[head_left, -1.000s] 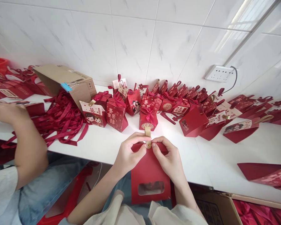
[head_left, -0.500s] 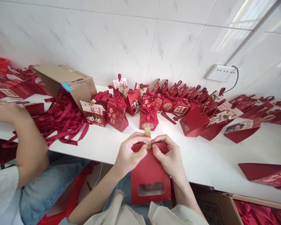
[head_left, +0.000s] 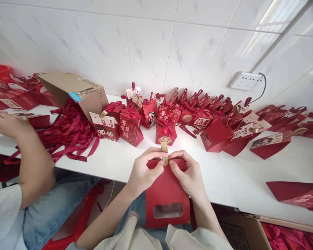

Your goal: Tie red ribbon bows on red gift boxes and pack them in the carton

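A red paper box [head_left: 167,194] with a clear window near its lower end is held over my lap at the table's front edge. At its top stands a gold strap [head_left: 164,151] with a small rivet. My left hand [head_left: 148,168] pinches the box top beside the strap, thumb in front and fingers behind. On the other side of the strap, my right hand [head_left: 186,170] grips the same top edge with thumb and fingers. Just beyond the strap sits a small red box with a ribbon bow [head_left: 166,131].
Many red gift boxes [head_left: 130,126] stand along the wall. A carton [head_left: 94,93] and a heap of red ribbons [head_left: 70,135] are at left, beside a person's arm [head_left: 33,156]. Another carton [head_left: 243,229] with red items is below right. A power strip [head_left: 246,81] hangs on the wall.
My hands and the box are almost unchanged. At the far left, the other person's hand has shifted slightly, and something red now shows in it.
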`<state>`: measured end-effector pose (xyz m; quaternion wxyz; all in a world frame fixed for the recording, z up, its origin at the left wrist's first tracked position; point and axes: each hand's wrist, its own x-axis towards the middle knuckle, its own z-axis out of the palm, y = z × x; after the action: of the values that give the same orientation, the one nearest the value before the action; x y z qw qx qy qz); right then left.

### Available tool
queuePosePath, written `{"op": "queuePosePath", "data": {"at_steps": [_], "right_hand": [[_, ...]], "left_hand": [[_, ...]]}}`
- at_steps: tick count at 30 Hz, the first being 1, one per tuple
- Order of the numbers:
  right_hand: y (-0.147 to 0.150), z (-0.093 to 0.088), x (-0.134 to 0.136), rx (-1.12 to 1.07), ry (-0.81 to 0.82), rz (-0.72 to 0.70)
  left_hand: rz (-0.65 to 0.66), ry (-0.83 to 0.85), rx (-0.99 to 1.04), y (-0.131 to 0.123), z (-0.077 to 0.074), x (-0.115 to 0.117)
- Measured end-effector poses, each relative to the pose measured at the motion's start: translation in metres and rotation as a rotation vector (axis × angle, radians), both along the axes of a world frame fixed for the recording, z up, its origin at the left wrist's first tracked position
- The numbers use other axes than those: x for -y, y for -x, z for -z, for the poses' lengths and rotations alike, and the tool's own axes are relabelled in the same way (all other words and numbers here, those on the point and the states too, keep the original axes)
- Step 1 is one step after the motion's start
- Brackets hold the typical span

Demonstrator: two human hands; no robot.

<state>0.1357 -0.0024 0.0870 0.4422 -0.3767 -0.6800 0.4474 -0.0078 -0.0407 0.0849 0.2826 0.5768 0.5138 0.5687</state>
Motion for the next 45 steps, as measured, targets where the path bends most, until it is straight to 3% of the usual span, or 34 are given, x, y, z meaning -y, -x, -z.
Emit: {"op": "queuePosePath", "data": {"at_steps": [4, 9, 14, 17, 20, 23, 28, 31, 38, 42, 45], "right_hand": [[-0.003, 0.003, 0.002, -0.015, 0.029, -0.032], [-0.019, 0.010, 0.004, -0.084, 0.160, -0.184], [-0.035, 0.015, 0.002, 0.093, 0.213, -0.402], [-0.038, 0.017, 0.001, 0.095, 0.295, -0.436], [-0.038, 0.020, -0.001, 0.013, 0.327, -0.367], [-0.039, 0.028, -0.007, -0.144, 0.290, -0.189], [-0.037, 0.045, -0.018, -0.489, 0.236, 0.084], [-0.031, 0.051, -0.018, -0.600, 0.234, 0.077], [-0.027, 0.054, -0.016, -0.691, 0.275, -0.006], [-0.032, 0.056, -0.017, -0.600, 0.234, 0.045], [-0.032, 0.056, -0.015, -0.438, 0.274, 0.029]], "left_hand": [[-0.005, 0.022, -0.013, 0.002, -0.001, -0.001], [-0.058, 0.013, -0.006, 0.010, -0.003, -0.002], [-0.081, 0.000, 0.015, 0.019, -0.008, -0.005], [-0.041, 0.024, 0.029, 0.024, -0.009, -0.007], [0.021, 0.007, 0.226, 0.032, -0.003, -0.010], [0.087, -0.076, 0.398, 0.040, 0.013, -0.014], [0.233, 0.042, 0.298, 0.029, 0.034, -0.010], [0.317, 0.115, 0.221, 0.014, 0.033, -0.004], [0.215, 0.087, 0.194, 0.012, 0.019, -0.001], [0.212, 0.099, 0.362, 0.014, 0.021, -0.003], [0.269, 0.226, 0.537, 0.014, 0.028, -0.008]]}}
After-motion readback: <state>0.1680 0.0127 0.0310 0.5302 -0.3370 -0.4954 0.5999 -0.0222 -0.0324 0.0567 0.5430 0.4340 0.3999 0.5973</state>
